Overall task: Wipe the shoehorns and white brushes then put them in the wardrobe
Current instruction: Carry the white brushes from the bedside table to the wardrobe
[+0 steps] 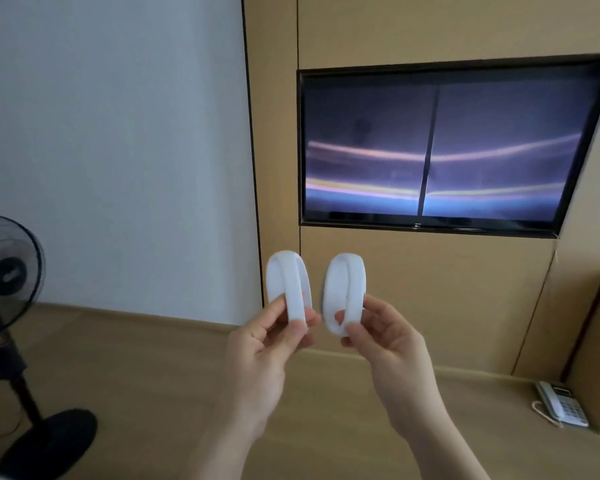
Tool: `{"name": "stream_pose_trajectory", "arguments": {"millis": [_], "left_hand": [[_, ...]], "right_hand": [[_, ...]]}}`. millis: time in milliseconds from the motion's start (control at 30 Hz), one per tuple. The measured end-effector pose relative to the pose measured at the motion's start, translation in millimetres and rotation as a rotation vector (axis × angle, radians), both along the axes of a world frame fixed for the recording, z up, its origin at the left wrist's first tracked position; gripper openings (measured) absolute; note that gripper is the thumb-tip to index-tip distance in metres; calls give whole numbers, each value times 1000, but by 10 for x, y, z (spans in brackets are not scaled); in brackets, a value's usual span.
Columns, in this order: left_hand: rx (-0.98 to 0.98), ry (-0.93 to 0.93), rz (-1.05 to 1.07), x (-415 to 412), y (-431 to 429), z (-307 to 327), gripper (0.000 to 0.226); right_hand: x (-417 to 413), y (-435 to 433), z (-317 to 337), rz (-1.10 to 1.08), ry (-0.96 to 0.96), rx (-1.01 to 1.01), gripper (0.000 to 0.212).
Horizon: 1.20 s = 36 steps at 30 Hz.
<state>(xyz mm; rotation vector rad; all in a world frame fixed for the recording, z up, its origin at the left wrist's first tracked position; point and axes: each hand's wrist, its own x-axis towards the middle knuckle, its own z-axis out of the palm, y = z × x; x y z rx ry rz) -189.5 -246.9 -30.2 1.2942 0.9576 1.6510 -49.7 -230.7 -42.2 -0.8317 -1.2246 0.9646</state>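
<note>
Hands (260,351) (388,344) pinching, white oval brushes (286,278) (345,282) (looped handles)

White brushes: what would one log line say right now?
left hand pinches left white brush | right hand pinches right white brush | brushes upright, apart

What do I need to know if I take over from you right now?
Left hand pinches the left brush by its strap.
Right hand pinches the right brush the same way.
Both brushes are held up, apart, before the TV.
No cloth, shoehorns or wardrobe in view.
Wiped or not: cannot tell.
Left: wipe if needed, stow brushes, then shoehorns.
</note>
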Motion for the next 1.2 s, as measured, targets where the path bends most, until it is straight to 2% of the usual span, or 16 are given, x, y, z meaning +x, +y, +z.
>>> {"name": "stream_pose_trajectory", "arguments": {"millis": [100, 267, 533, 733, 933, 1067, 1200], "left_hand": [[7, 15, 104, -17, 637, -81, 26], [35, -63, 272, -25, 1659, -47, 24], [65, -21, 448, -343, 2725, -76, 19], [42, -8, 612, -1201, 3446, -378, 22], [45, 8, 620, -2317, 4446, -427, 22], [88, 41, 610, -3107, 5071, -161, 22], [70, 39, 635, -3783, 5619, -127, 31]], "right_hand": [[8, 749, -48, 101, -8, 13, 32], [-47, 1903, 43, 293, -6, 39, 31], [-555, 3300, 21, 534, 30, 6, 27], [-1418, 4185, -206, 610, -64, 4, 26], [-2635, 5166, -196, 638, -131, 12, 30], [-3435, 5825, -25, 637, -91, 15, 34], [-4078, 6425, -6, 698, -16, -36, 36]]}}
